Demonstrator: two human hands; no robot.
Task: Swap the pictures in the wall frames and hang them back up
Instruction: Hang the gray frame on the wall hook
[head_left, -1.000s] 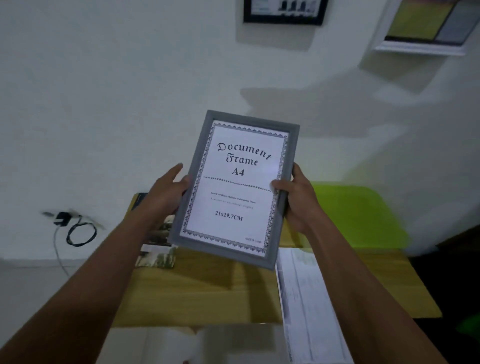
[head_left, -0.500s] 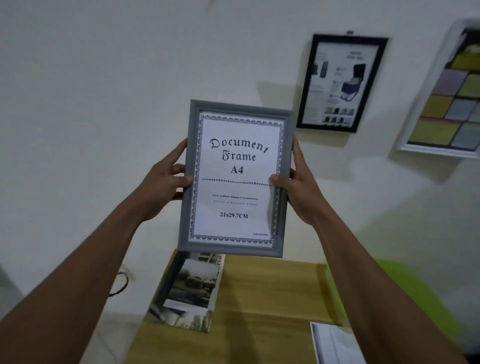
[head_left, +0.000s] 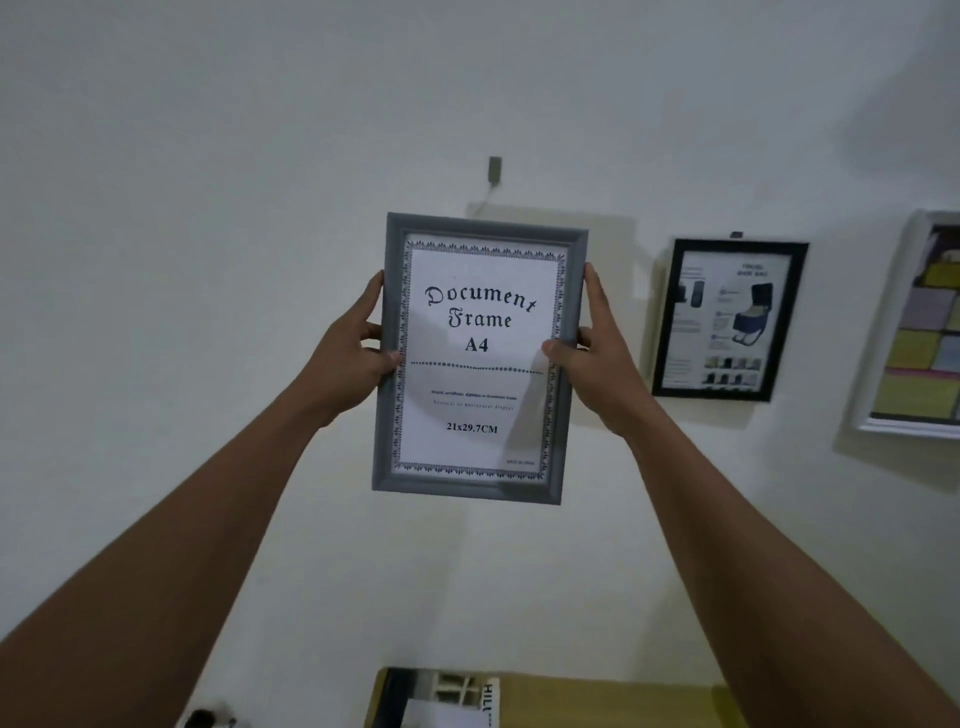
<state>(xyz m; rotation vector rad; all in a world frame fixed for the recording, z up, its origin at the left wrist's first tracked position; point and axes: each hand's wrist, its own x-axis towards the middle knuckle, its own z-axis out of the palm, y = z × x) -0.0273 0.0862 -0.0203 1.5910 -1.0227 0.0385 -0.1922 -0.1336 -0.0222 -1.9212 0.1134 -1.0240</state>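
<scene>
A grey picture frame (head_left: 475, 358) with a white "Document Frame A4" sheet is held upright in front of the white wall. My left hand (head_left: 353, 353) grips its left edge and my right hand (head_left: 597, 358) grips its right edge, thumbs on the front. A small wall hook (head_left: 494, 170) sits just above the frame's top edge. To the right a black frame (head_left: 727, 319) with a product poster hangs on the wall. Further right, a white frame (head_left: 914, 325) with coloured squares is cut off by the image edge.
A wooden table (head_left: 597, 701) shows at the bottom edge with a picture print (head_left: 441, 699) lying on it. A dark plug (head_left: 205, 719) sits low on the wall at the bottom left.
Both hands have lifted the grey frame from above the table up towards the wall hook. The view has tilted upward, so the table has dropped to the bottom edge.
</scene>
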